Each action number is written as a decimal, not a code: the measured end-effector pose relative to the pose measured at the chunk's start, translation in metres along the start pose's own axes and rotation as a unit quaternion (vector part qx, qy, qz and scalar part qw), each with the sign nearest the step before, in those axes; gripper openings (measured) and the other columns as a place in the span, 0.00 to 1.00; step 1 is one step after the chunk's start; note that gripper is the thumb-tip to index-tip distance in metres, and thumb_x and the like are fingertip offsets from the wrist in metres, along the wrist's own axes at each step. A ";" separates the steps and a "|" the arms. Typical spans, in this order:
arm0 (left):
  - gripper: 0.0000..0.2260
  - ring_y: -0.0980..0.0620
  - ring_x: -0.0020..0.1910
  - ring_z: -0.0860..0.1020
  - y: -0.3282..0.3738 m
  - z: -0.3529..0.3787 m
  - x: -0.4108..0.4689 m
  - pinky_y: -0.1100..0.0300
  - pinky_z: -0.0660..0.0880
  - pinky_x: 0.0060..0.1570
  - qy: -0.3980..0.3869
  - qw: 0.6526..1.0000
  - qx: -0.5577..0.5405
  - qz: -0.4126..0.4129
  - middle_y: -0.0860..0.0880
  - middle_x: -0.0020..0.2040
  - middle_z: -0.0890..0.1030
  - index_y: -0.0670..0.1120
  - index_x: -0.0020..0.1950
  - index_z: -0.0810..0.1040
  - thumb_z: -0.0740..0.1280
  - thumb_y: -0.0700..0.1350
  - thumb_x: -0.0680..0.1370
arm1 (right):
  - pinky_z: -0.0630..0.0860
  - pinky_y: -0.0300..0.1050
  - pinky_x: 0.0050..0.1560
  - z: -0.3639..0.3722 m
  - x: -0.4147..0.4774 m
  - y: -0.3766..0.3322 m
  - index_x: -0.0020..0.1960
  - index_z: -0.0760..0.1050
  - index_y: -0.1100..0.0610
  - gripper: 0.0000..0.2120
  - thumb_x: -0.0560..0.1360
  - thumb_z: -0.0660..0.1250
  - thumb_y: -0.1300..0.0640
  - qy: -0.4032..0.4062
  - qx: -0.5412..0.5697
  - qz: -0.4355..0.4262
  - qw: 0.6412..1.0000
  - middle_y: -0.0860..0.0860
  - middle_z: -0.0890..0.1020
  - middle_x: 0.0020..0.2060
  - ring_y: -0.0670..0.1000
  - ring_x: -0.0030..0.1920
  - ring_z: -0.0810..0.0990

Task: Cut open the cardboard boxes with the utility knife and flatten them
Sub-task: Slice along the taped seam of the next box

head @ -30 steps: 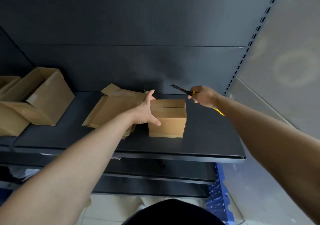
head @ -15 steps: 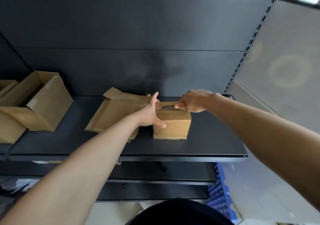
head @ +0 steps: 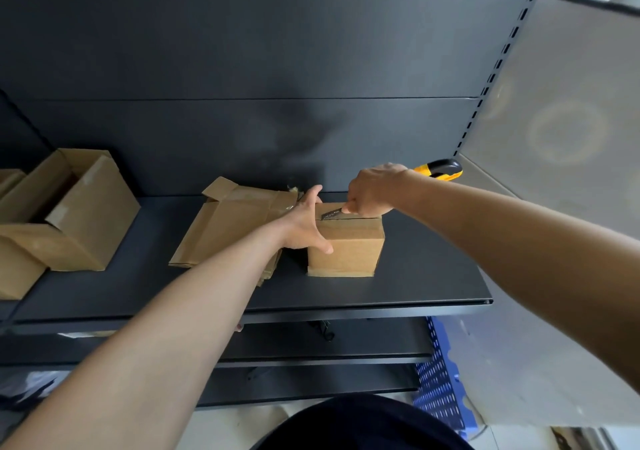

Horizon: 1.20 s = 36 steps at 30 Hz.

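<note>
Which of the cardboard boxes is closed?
The small box under the knife, right of the flattened pile; the larger box at left lies open on its side.

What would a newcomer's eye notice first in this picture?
The right hand grips a yellow utility knife, its blade on the top seam of a small closed box on the dark shelf, while the left hand steadies the box's left side. Beside it lies flattened cardboard; further left stand open boxes.
</note>
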<state>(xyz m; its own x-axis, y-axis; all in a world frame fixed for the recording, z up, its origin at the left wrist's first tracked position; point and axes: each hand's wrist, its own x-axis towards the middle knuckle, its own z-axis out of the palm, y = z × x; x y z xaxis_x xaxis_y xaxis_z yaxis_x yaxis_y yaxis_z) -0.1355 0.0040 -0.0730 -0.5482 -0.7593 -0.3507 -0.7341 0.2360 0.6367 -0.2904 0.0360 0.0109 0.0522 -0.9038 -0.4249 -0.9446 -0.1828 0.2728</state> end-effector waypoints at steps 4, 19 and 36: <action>0.49 0.48 0.71 0.62 0.001 -0.002 0.000 0.54 0.67 0.65 -0.002 1.000 0.029 0.006 0.52 0.75 0.57 0.53 0.76 0.48 0.77 0.45 0.66 | 0.70 0.46 0.45 0.001 -0.002 0.002 0.62 0.74 0.54 0.20 0.81 0.52 0.43 -0.012 -0.064 0.014 0.998 0.49 0.76 0.50 0.55 0.52 0.76; 0.43 0.49 0.67 0.64 0.004 -0.004 0.006 0.53 0.71 0.61 -0.013 0.997 0.074 -0.003 0.53 0.71 0.57 0.52 0.73 0.56 0.77 0.45 0.66 | 0.72 0.46 0.45 0.060 -0.027 0.096 0.57 0.76 0.54 0.24 0.78 0.52 0.37 -0.009 0.028 0.120 0.992 0.52 0.79 0.53 0.55 0.52 0.78; 0.45 0.47 0.75 0.56 0.013 0.002 -0.003 0.48 0.63 0.70 -0.021 0.996 0.072 -0.044 0.58 0.77 0.48 0.55 0.78 0.50 0.75 0.41 0.70 | 0.72 0.53 0.61 0.183 0.041 0.054 0.67 0.69 0.62 0.23 0.79 0.63 0.49 -0.070 0.316 0.217 0.921 0.61 0.73 0.63 0.62 0.64 0.71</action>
<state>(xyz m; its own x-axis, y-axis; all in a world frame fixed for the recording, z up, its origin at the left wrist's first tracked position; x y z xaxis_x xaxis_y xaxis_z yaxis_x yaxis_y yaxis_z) -0.1442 0.0110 -0.0648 -0.4932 -0.7559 -0.4306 -0.8281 0.2562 0.4987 -0.3989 0.0597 -0.1501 -0.3753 -0.7716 -0.5135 -0.8686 0.4862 -0.0956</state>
